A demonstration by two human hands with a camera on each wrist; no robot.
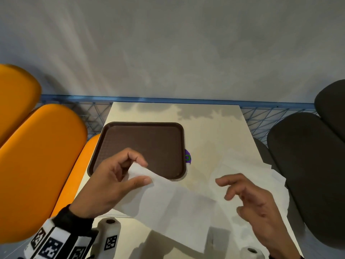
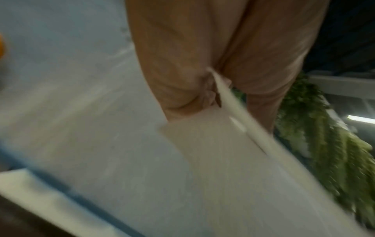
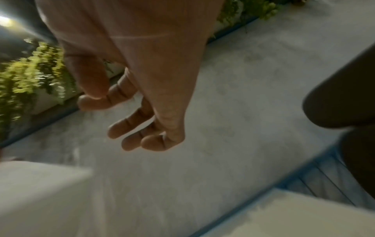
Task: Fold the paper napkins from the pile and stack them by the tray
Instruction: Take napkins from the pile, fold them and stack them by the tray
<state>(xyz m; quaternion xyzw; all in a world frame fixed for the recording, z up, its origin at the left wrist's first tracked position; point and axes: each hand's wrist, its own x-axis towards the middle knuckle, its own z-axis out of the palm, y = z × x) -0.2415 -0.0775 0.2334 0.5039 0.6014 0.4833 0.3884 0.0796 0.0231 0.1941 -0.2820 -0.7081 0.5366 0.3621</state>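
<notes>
A white paper napkin [image 1: 173,204] hangs in the air over the near half of the table. My left hand [image 1: 112,182] pinches its upper left corner between thumb and fingers, just in front of the brown tray [image 1: 145,139]. The left wrist view shows the same napkin [image 2: 233,160] running down from the pinch of my left hand [image 2: 215,83]. My right hand [image 1: 248,197] hovers to the right with loosely curled fingers [image 3: 129,128] and holds nothing. Under it lies the pile of white napkins [image 1: 248,169] at the table's right edge.
The cream table [image 1: 205,128] ends at a blue wire rail [image 1: 168,100] at the back. Orange seats [image 1: 37,156] stand on the left, dark seats [image 1: 308,156] on the right. A small purple object [image 1: 187,156] peeks out beside the tray's right rim.
</notes>
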